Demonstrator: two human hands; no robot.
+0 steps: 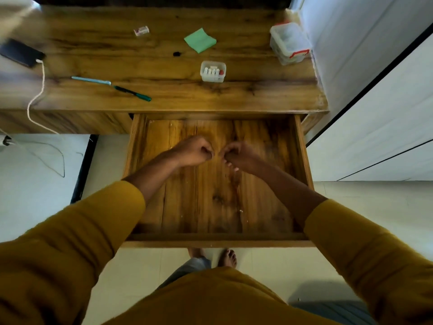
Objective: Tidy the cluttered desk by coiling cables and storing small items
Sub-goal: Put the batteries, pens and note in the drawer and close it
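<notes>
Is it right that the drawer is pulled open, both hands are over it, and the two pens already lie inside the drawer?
Not quite. The drawer is open and the left hand and right hand are over it, but the two pens lie on the desk top, left of the small clear box. The head view shows it.

Both arms reach forward and inward over the open drawer (302, 160), sleeves of mustard cloth pushed back to mid-forearm, bare forearms converging toward the drawer's middle. The left hand (195, 151) hangs above the drawer floor with its knuckles up and its fingers (207, 151) curled tight toward the palm. The right hand (236, 156) sits just beside it, nearly touching, its fingers likewise curled in, pale nails showing at the lower edge. Whether either hand pinches something small cannot be told; both are blurred. Two bare feet (227, 256) stand below the drawer's front edge.
</notes>
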